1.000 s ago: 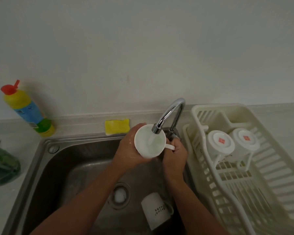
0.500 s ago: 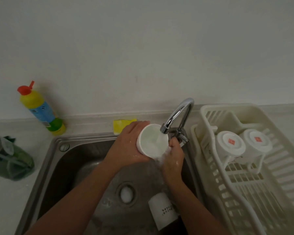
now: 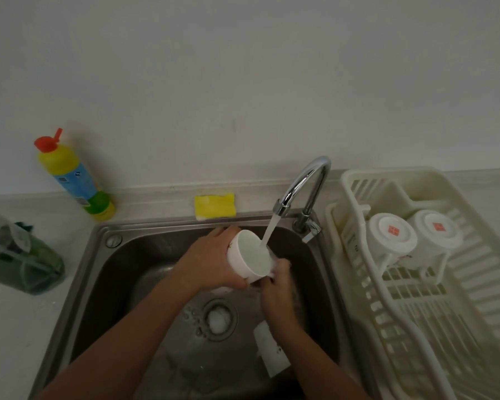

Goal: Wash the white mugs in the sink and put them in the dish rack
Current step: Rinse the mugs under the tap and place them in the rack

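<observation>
At frame centre, the left hand [image 3: 211, 258] and right hand [image 3: 276, 281] grasp the mug [image 3: 250, 256], now lowered from the faucet [image 3: 300, 186]; rinsing continues.

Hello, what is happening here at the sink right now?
A person is rinsing a white mug under the running tap. The left hand holds its side and the right hand is at its lower edge. Another mug lies in the sink. Two mugs already sit upside down in the dish rack.
</observation>
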### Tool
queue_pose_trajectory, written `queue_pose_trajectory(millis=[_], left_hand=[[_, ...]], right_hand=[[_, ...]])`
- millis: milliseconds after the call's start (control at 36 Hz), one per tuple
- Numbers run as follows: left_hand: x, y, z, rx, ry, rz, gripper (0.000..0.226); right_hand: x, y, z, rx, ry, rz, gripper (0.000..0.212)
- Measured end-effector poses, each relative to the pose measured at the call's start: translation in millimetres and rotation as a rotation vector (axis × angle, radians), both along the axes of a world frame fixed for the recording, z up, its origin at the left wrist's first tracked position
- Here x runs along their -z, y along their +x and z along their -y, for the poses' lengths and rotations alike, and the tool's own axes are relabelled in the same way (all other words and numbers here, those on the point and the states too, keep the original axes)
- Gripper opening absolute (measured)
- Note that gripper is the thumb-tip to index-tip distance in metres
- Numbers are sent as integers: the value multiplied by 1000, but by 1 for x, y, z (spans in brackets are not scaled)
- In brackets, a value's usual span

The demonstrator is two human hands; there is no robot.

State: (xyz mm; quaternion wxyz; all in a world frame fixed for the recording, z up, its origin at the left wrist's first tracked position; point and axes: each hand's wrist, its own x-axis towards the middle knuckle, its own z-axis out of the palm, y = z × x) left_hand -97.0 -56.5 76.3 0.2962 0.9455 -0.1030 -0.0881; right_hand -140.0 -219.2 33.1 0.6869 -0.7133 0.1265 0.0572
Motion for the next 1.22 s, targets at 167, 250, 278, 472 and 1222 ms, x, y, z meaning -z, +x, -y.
queue_pose_trajectory(millis=[167, 250, 278, 472, 1222], left_hand=[[4, -15, -1, -94, -116, -220, 99], [10, -20, 0, -137, -154, -298, 93], [12, -22, 1, -154, -169, -321, 93], [12, -35, 12, -263, -409, -497, 54], [37, -53, 65, -532, -990, -477, 81]], right_hand=[[2, -3, 6, -71, 33, -186, 18], [-3, -2, 10, -97, 8, -267, 17], [-6, -2, 12, -103, 16, -288, 17], [-24, 6, 30, -31, 307, -406, 9], [-64, 15, 53, -173, -432, -88, 33]])
